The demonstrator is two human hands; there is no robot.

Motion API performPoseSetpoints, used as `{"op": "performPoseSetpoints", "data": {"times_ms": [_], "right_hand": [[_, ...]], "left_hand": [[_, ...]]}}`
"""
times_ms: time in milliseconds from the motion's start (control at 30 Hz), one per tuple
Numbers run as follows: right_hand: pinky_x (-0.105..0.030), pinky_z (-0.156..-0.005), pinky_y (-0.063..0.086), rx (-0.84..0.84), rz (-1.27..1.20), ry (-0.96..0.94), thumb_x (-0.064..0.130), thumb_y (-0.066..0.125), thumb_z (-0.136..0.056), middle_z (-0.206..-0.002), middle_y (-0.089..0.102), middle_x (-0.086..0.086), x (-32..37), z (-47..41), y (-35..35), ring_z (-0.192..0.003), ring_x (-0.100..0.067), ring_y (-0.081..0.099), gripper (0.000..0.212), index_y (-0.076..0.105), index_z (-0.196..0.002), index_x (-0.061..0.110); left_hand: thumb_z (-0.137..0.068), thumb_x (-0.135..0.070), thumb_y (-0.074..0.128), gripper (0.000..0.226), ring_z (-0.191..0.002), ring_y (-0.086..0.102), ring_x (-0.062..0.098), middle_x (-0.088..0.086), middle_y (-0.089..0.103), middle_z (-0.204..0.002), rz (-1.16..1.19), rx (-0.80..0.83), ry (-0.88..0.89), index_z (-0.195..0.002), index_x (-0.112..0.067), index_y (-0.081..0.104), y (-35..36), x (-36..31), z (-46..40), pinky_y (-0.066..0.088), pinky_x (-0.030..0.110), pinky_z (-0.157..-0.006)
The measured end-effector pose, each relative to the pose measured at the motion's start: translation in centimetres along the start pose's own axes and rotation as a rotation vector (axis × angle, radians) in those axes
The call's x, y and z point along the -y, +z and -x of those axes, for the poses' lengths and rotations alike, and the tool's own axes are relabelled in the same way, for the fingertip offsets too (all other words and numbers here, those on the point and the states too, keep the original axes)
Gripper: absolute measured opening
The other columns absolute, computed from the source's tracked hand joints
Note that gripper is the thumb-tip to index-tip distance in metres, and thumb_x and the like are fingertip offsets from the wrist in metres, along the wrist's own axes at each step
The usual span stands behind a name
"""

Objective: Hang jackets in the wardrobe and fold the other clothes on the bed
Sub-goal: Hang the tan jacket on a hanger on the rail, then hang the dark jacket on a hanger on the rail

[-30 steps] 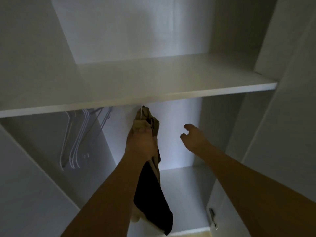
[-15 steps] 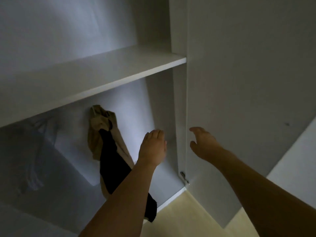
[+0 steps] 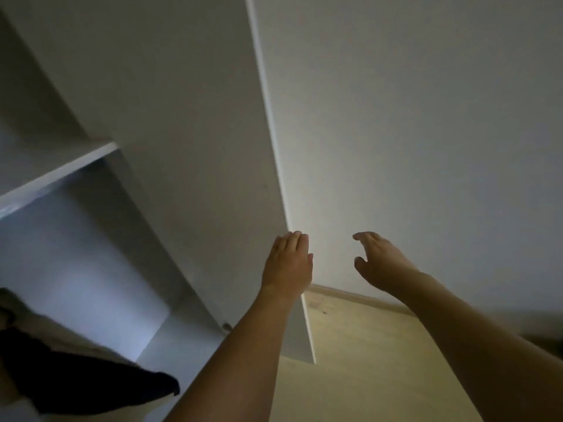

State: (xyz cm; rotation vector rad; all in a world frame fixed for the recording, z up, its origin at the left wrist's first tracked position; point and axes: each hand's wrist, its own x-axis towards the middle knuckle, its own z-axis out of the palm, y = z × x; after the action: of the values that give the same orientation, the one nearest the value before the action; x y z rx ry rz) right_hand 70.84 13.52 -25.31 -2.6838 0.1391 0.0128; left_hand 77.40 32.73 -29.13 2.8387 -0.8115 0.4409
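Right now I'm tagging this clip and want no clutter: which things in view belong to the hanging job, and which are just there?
Part of the job:
- jacket, tan and black, inside the wardrobe
- wardrobe door, standing open
- left hand, fingers straight, at the door's edge
- right hand, relaxed, holding nothing

Just there:
- shelf
- wall
- floor

The jacket (image 3: 91,388) runs off the left and bottom edges, so only its dark lower part and a strip of tan cloth show; its top and whatever it hangs from lie out of view, and motion blur smears its outline. The shelf (image 3: 58,175) is cut by the left edge. The left hand (image 3: 288,263) covers part of the wardrobe door's (image 3: 195,147) edge, and whether its fingers (image 3: 294,239) touch that edge cannot be told. Both forearms leave the frame at the bottom.
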Motion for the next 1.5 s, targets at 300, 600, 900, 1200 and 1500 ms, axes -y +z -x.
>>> {"op": "performPoseSetpoints", "data": {"times_ms": [300,600,900,1200,1500], "right_hand": [[-0.035,-0.111,0.031,-0.168,0.001,0.322,0.019,0.048,-0.096,-0.151,0.036,-0.006,-27.4,16.7,-11.6,-0.136,-0.025,0.037,0.053,0.033,-0.146,0.012],[-0.037,-0.108,0.034,-0.266,-0.086,0.645,0.019,0.049,-0.094,-0.150,0.037,-0.008,-48.6,30.9,-19.1,-0.132,-0.029,0.040,0.051,0.037,-0.144,0.013],[-0.032,-0.106,0.033,-0.269,-0.139,0.883,0.020,0.048,-0.094,-0.149,0.036,-0.005,-67.9,43.4,-24.2,-0.133,-0.025,0.038,0.051,0.037,-0.144,0.013],[-0.032,-0.110,0.031,-0.305,-0.232,1.086,0.020,0.047,-0.095,-0.152,0.031,-0.006,-85.8,64.8,-27.8,-0.137,-0.024,0.035,0.054,0.033,-0.146,0.012],[-0.036,-0.102,0.040,-0.341,-0.302,1.199,0.020,0.051,-0.090,-0.143,0.043,-0.009,-100.5,87.7,-33.8,-0.128,-0.026,0.044,0.050,0.044,-0.138,0.011]], "left_hand": [[-0.101,-0.028,0.035,0.044,-0.138,0.032,0.024,0.009,0.040,-0.147,0.128,0.033,0.342,-0.140,-0.006,0.039,4.4,-33.4,-5.8,0.016,0.041,-0.119],[-0.101,-0.030,0.037,0.047,-0.137,0.033,0.026,0.011,0.040,-0.147,0.176,0.169,0.588,-0.142,-0.007,0.037,8.0,-61.5,-7.5,0.014,0.040,-0.120],[-0.099,-0.031,0.042,0.050,-0.135,0.036,0.027,0.012,0.042,-0.146,0.228,0.339,0.782,-0.142,-0.006,0.039,15.6,-88.0,-7.0,0.014,0.039,-0.117],[-0.100,-0.031,0.041,0.053,-0.139,0.032,0.024,0.011,0.037,-0.151,0.227,0.403,0.940,-0.146,-0.007,0.034,17.3,-115.1,1.0,0.011,0.037,-0.118],[-0.099,-0.031,0.043,0.052,-0.137,0.033,0.023,0.008,0.039,-0.149,0.292,0.511,1.060,-0.145,-0.009,0.035,14.8,-140.0,14.8,0.011,0.039,-0.119]]}}
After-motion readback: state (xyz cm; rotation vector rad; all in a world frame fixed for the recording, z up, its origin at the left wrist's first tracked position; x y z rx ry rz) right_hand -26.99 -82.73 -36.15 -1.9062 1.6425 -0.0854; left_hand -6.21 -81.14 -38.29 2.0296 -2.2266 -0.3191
